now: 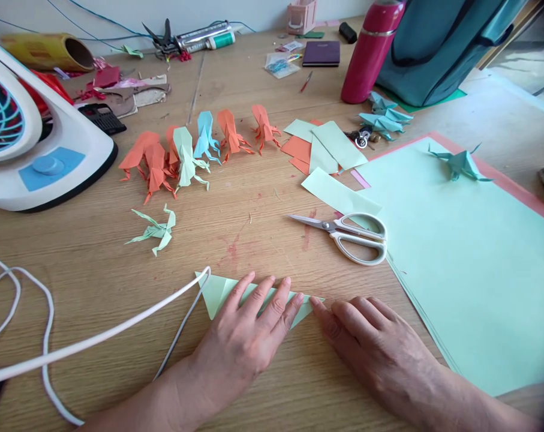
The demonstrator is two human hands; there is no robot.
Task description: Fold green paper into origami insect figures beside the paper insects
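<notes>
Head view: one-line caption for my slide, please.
Left hand flat on a folded green paper, right hand at its tip, on a table with scissors, green sheets and origami figures beyond.

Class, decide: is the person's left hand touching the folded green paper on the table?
Touching. The head view shows the left hand lying flat on the folded green paper, fingers spread across it.

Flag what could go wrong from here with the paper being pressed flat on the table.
1. The white cable loops up to the left corner of the folded green paper. A tug on it could shift the sheet and skew the crease under the left hand and right hand.
2. The scissors lie just beyond the hands, blades uncovered. A forward reach might brush them.
</notes>
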